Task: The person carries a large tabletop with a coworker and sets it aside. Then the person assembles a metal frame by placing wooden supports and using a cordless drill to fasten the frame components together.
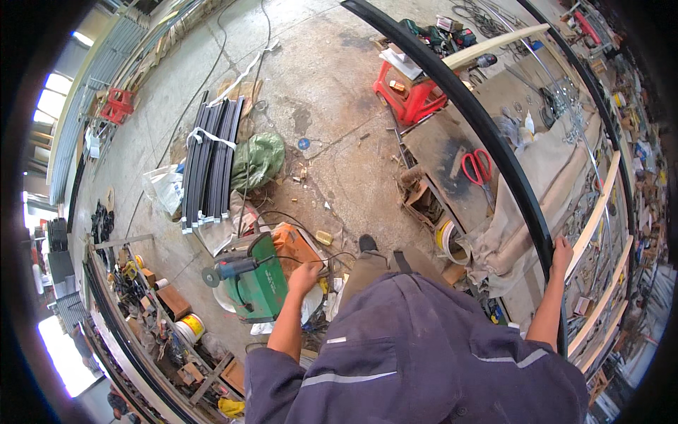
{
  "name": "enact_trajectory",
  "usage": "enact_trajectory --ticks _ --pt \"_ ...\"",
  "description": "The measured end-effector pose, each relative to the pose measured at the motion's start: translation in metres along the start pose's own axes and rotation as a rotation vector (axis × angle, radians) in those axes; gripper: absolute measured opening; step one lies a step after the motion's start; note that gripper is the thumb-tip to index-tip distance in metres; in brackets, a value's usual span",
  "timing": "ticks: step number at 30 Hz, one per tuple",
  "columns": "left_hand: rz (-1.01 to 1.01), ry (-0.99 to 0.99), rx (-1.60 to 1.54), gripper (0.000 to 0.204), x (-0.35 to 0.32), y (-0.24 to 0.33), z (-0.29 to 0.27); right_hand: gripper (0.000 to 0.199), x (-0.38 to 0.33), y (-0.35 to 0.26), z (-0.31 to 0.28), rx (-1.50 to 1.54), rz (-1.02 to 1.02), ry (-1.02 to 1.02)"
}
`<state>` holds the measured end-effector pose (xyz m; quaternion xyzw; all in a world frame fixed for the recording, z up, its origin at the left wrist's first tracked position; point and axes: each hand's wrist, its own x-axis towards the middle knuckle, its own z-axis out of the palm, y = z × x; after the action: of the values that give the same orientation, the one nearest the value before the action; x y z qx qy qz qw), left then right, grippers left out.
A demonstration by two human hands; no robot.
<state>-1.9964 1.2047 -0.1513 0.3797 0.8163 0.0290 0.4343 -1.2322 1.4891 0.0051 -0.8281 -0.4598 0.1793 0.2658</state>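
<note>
My right hand (561,258), near 3 o'clock, grasps the long black bar (489,127), which crosses from 12 to 4 o'clock. My left hand (304,279), at 7, curls by the black cable (281,257); whether it grips, I cannot tell. I judge the step is steadying the bar; moving it calls for clearance from the red stool (409,99) at 1 and the table (429,143) at 2.

This is a fabrication workshop with a stained concrete floor (339,145). The tools about include an angle grinder (239,268), a cordless drill (483,61) and, on a cluttered workbench (431,140), red-handled scissors (477,169). Materials show it too: a curved black bar (510,161), strapped black profiles (210,159) and long grey stock (106,63) at the left.
</note>
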Motion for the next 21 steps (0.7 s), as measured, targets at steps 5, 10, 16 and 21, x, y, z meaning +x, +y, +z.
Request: enact_trajectory --ticks 5,10,16,21 --pt "-0.206 0.186 0.043 0.042 -0.054 -0.187 0.057 0.029 0.002 -0.077 0.049 0.074 -0.051 -0.076" --pt "-0.29 -0.078 -0.093 0.043 -0.068 -0.112 0.088 0.032 -0.027 -0.241 0.118 -0.062 -0.299 0.045" --pt "-0.262 -0.064 -0.236 0.044 0.037 -0.046 0.034 0.02 -0.018 -0.385 0.225 0.337 -0.332 -0.166" --pt "-0.254 -0.012 -0.31 0.045 0.138 -0.006 -0.07 0.023 -0.002 -0.482 0.296 0.286 -0.271 -0.196"
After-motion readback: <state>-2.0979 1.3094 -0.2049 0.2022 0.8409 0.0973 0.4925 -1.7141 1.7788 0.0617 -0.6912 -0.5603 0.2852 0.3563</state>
